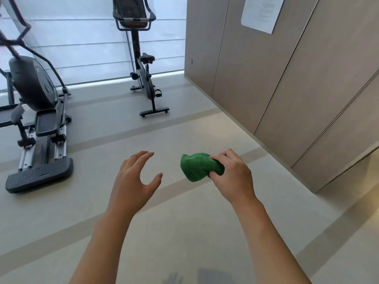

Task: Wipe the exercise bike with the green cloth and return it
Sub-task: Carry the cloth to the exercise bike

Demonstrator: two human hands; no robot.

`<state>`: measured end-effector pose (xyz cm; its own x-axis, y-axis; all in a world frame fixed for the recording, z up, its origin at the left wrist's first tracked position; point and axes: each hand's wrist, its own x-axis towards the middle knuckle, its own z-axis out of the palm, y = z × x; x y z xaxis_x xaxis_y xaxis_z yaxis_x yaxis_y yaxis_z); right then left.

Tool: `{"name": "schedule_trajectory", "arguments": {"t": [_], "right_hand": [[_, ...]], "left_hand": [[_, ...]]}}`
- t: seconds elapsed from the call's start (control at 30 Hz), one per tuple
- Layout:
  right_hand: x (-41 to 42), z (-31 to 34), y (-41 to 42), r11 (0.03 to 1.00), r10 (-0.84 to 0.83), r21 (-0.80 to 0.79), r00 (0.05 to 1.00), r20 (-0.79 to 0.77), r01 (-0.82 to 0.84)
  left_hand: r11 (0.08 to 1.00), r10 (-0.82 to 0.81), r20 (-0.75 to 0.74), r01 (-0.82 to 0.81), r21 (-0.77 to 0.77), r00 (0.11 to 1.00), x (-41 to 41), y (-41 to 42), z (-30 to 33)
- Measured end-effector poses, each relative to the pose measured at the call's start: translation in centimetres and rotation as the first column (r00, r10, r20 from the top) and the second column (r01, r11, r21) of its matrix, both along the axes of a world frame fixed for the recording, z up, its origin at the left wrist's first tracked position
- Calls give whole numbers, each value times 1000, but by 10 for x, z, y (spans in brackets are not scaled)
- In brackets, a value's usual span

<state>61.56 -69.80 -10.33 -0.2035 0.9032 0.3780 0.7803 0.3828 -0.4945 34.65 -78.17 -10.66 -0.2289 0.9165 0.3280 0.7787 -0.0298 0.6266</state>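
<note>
Cloth in the right hand, bike across the room.

The right hand (231,177) gripped the bunched green cloth (200,168), fingers curled round it, out in front above the floor (184,232). The left hand (133,181) hung beside it, apart from the cloth, its fingers spread and relaxed, holding nothing. The bike (143,64) stood well ahead by the window (82,37), close to the panelled wall (287,78). An elliptical (34,111) stood to its left.
</note>
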Motion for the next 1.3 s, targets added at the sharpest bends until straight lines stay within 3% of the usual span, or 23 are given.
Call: {"name": "schedule_trajectory", "arguments": {"t": [0.3,0.53,0.97,1.3], "right_hand": [[-76,4,76,999,51,-16,998,32,-51],[-105,-8,155,993,115,-43,992,43,-113],[-108,-11,391,970,227,-62,970,-91,-233],[-92,-19,506,968,218,-81,957,-190,-237]], "left_hand": [[998,62,49,-61,-19,997,-75,60,-14],[991,126,-61,-128,-29,990,-102,127,-26],[969,238,-146,-246,-38,960,-88,330,-3],[974,206,-180,-219,-57,962,-72,453,11]]}}
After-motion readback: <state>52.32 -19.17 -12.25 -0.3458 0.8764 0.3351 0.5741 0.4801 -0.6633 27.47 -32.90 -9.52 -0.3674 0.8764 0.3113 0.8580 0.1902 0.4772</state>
